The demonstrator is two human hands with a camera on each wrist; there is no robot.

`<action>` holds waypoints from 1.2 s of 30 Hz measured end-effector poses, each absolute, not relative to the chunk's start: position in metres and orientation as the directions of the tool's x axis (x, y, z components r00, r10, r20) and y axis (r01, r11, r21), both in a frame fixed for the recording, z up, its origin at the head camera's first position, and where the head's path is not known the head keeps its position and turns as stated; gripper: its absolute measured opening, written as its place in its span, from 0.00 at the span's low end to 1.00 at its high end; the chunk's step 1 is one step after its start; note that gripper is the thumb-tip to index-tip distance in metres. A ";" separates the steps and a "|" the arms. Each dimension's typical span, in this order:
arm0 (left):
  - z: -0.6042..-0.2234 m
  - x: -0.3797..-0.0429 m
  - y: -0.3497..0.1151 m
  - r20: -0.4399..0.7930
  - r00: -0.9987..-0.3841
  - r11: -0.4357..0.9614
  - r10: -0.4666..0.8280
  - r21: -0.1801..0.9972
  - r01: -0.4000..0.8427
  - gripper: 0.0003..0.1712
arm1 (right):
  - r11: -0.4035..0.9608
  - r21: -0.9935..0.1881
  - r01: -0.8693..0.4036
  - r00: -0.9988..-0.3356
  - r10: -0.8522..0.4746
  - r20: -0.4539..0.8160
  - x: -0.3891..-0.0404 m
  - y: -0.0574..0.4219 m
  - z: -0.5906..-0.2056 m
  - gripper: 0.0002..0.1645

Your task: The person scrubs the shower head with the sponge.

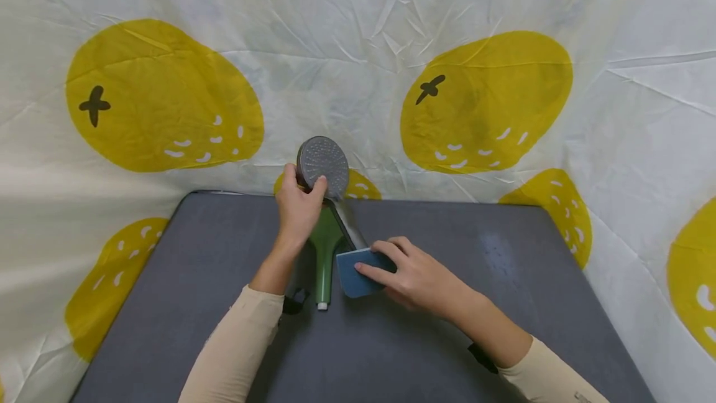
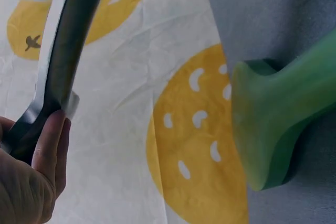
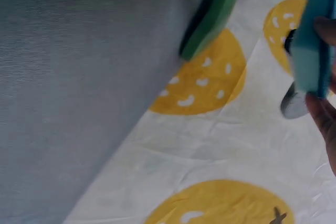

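My left hand [image 1: 299,207] grips a grey shower head [image 1: 326,163] by its round spray end, thumb on the nozzle face. Its handle [image 2: 73,40] slants down to the right in the head view. At the handle's lower end, my right hand [image 1: 416,272] pinches a blue sponge [image 1: 355,280] between thumb and fingers. The sponge hides that end of the handle, and I cannot tell whether the two touch. Below the shower head, a green tool [image 1: 323,254] with a flared head and a white-tipped handle lies on the dark grey table [image 1: 475,341].
A white curtain [image 1: 335,79] printed with large yellow fruit hangs behind the table and along both sides. A pale mark [image 1: 498,254] shows on the tabletop at the right. Dark wrist bands [image 1: 293,302] sit by the sleeves.
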State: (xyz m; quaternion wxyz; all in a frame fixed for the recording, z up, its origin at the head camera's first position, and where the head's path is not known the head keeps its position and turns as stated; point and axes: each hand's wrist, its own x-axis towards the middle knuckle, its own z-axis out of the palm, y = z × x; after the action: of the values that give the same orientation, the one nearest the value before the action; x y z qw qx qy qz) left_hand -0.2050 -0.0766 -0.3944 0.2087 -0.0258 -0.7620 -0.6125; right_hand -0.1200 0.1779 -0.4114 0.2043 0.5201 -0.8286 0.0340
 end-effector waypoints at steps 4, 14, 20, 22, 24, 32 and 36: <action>-0.393 -0.205 -0.080 0.305 -0.916 0.156 -0.259 0.950 0.272 0.19 | 0.504 0.098 -0.858 -0.423 -0.802 0.423 -0.123 0.187 -0.417 0.43; -0.391 -0.199 -0.084 0.206 -0.921 -0.085 -0.331 0.965 0.246 0.21 | 0.601 -0.197 -0.774 -0.593 -0.580 0.558 -0.149 0.198 -0.424 0.39; -0.393 -0.196 -0.084 0.193 -0.921 -0.082 -0.338 0.969 0.233 0.21 | 0.608 -0.336 -0.719 -0.682 -0.529 0.505 -0.147 0.197 -0.430 0.47; -0.394 -0.196 -0.084 0.203 -0.924 -0.097 -0.323 0.964 0.246 0.21 | 0.593 -0.355 -0.722 -0.683 -0.530 0.503 -0.144 0.196 -0.431 0.46; -0.395 -0.196 -0.083 0.218 -0.925 -0.107 -0.312 0.959 0.262 0.21 | 0.568 -0.362 -0.740 -0.666 -0.538 0.516 -0.140 0.195 -0.433 0.44; -0.392 -0.195 -0.082 0.238 -0.917 -0.115 -0.321 0.951 0.287 0.23 | 0.494 -0.298 -0.817 -0.560 -0.553 0.617 -0.124 0.188 -0.437 0.36; -0.390 -0.195 -0.081 0.248 -0.912 -0.128 -0.325 0.945 0.302 0.25 | 0.490 -0.331 -0.807 -0.576 -0.527 0.624 -0.122 0.186 -0.436 0.35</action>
State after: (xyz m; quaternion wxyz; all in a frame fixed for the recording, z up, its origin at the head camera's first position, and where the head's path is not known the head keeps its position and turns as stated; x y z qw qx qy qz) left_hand -0.1946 -0.0809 -0.3905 0.2090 0.0092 -0.6265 -0.7508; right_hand -0.1225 0.1864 -0.4365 0.2270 0.4005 -0.8327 0.3077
